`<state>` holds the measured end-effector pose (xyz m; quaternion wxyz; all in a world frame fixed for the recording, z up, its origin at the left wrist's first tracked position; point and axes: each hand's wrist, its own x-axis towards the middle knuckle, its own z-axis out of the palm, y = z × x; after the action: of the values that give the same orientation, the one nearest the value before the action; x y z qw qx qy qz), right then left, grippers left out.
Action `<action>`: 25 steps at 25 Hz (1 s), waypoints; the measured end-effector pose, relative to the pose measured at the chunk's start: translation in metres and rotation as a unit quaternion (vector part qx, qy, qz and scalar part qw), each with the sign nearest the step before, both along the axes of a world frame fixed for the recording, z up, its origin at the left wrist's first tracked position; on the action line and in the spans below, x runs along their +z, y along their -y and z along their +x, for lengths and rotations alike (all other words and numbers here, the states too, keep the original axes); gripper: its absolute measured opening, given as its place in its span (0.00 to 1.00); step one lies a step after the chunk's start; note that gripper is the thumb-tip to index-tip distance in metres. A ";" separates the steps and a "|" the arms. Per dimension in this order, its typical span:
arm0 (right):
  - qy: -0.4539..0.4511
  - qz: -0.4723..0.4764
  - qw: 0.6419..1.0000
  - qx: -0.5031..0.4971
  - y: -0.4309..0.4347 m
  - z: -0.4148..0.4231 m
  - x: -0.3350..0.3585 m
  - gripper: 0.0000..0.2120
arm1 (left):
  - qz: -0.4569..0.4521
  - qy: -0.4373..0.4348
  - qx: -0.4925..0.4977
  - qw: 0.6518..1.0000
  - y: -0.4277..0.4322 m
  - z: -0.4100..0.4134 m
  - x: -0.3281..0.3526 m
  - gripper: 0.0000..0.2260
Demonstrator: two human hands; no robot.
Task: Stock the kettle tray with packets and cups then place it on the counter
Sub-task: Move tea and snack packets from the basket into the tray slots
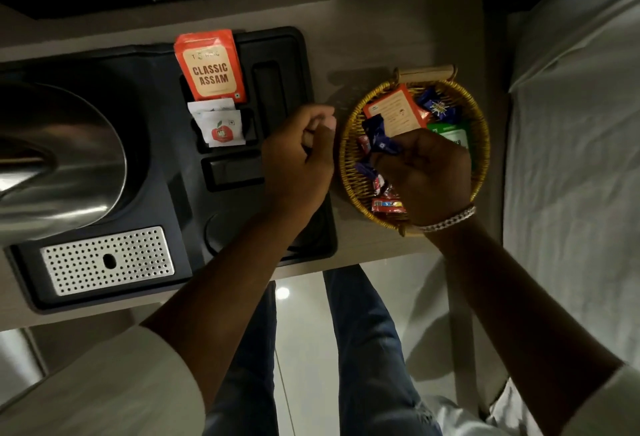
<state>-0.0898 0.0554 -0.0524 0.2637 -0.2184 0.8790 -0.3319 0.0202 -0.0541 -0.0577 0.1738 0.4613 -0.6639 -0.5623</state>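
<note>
Two hands at work: right hand [424, 176], grip closed on blue packets [381, 139] inside wicker basket [349, 172]; left hand [298, 155], loosely fisted, contents indiscernible, over kettle tray [166, 200] leftward; risk: overfull grip spilling packets onto bench [346, 37].

kettle [59, 158] blocks tray's left, long slot [268, 89] free — basket [353, 145] crowded

A single head-worn wide-angle camera looks steeply down from close above the worktop [363, 37], kettle tray [180, 193] at nine o'clock, bed [571, 124] at three o'clock.
</note>
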 end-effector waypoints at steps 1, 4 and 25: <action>0.035 -0.020 0.999 0.006 0.003 -0.001 0.008 0.06 | 0.016 -0.005 -0.003 1.000 0.002 0.003 0.005 0.10; 0.123 -0.035 0.986 0.103 0.020 0.005 0.027 0.14 | 0.121 -0.008 -0.046 0.991 0.020 0.022 0.012 0.15; 0.134 0.021 0.990 -0.032 0.079 0.104 -0.017 0.09 | 0.037 0.115 0.197 0.973 0.053 0.100 -0.035 0.10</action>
<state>0.0141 -0.0237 -0.0689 0.3733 -0.1381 0.8488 -0.3480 0.1202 -0.1068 -0.0930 0.1868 0.6508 -0.5542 -0.4840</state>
